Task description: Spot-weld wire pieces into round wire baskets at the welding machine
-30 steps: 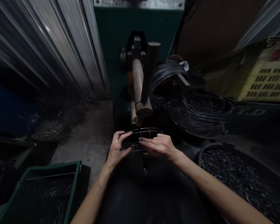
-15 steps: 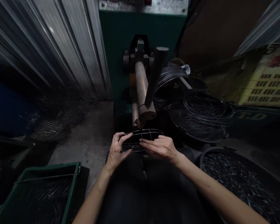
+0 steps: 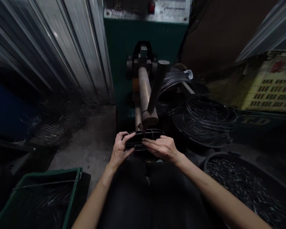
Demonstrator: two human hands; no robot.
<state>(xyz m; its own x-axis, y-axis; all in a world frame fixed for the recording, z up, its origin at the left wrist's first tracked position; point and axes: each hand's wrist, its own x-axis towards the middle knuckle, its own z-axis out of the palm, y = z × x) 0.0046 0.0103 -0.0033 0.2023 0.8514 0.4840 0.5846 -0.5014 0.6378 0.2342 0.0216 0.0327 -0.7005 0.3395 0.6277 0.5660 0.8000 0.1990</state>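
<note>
Between my hands is a round wire frame [image 3: 153,130] of thin metal rings joined by short cross wires. My left hand [image 3: 120,149] grips its left side, fingers over the upper ring and thumb below. On the right side my right hand [image 3: 162,147] holds it, with fingers stretched along the near wires. The frame's far rim sits right at the tip of a green spot-welding machine [image 3: 124,30], under its thick upper arm [image 3: 146,90]. Below that runs a thinner lower arm [image 3: 138,116]. Whether the tip touches the wire I cannot tell.
A dark handle bar [image 3: 159,86] slants up from the arm. Wire coils [image 3: 208,116] lie to the right, above a tub [image 3: 208,156] of small metal pieces. At lower left stands a green crate [image 3: 79,175]; a yellow crate [image 3: 271,86] is at far right.
Both hands and the wire frame have moved slightly up, closer to the welding tip. The view has tilted a little, showing more of the machine's top panel.
</note>
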